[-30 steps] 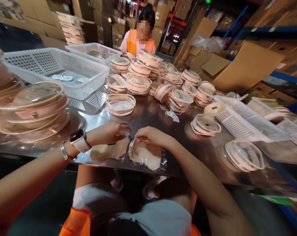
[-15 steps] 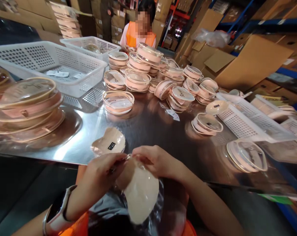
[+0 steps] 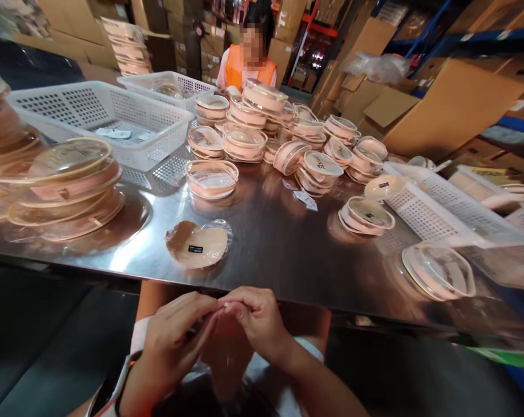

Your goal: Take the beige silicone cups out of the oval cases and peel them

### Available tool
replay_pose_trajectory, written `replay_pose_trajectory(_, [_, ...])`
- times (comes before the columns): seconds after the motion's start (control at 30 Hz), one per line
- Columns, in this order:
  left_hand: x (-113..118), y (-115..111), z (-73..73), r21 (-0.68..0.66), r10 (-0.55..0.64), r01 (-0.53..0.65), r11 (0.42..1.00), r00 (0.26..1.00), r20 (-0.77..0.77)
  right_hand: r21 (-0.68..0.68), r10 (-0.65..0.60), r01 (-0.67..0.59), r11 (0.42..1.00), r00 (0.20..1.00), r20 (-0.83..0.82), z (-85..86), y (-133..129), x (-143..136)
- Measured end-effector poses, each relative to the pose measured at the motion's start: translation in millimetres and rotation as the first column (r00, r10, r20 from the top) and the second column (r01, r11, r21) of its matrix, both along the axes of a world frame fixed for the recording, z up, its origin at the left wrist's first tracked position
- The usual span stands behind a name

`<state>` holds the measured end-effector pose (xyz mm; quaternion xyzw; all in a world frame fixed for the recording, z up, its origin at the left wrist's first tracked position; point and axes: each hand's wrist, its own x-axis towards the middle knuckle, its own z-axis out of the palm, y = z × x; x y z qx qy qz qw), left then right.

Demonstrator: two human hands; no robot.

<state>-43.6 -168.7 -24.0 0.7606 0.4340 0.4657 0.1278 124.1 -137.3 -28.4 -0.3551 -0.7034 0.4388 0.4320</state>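
Note:
Below the table's front edge, my left hand [image 3: 181, 327] and my right hand [image 3: 259, 324] meet with fingertips pinched together. Between them is a small whitish bit, too small to name. Clear plastic seems to hang beneath the fingers, dim and blurred. On the metal table [image 3: 262, 243], just beyond my hands, lies a beige cup-shaped piece [image 3: 205, 246] with a small black label, in clear wrap. Behind it stands a round clear-lidded case [image 3: 212, 178] with a peach band.
Stacked round cases [image 3: 77, 185] fill the left side, more [image 3: 244, 136] are piled at the back. White baskets stand at left [image 3: 157, 136] and right [image 3: 431, 208]. Single cases [image 3: 438, 272] lie at right. A person in an orange vest [image 3: 233, 66] sits across.
My hands have moved down, off the table's edge. The beige piece that hung from them no longer shows clearly below the fingers. The view has shifted slightly.

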Motion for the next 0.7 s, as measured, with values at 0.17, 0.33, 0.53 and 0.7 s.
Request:
replay_pose_trajectory(0.17, [-5,0,11.7,-0.063,-0.064,0.063,0.996,0.998,-0.023,0.011,-0.165,0.166,0.986,0.982,-0.097,-16.4,-11,-10])
replay_pose_trajectory(0.33, [-56,66,46.1,0.065,0.420,-0.416,0.907,0.885,-0.198,-0.061,-0.241,0.238,0.969,0.970,-0.047,-12.6,-12,-2])
replay_pose_trajectory(0.53, [-114,156,58.1,-0.794,-0.109,0.041,0.606,0.993,-0.032,-0.147,-0.212,0.205,0.968,0.977,-0.033,-13.2,-14,6])
replay_pose_trajectory(0.7, [-117,167,39.9,-0.866,-0.322,0.442,0.234,0.875,0.360,-0.192,-0.185,0.177,0.965,0.982,-0.025,-21.6,-16,4])
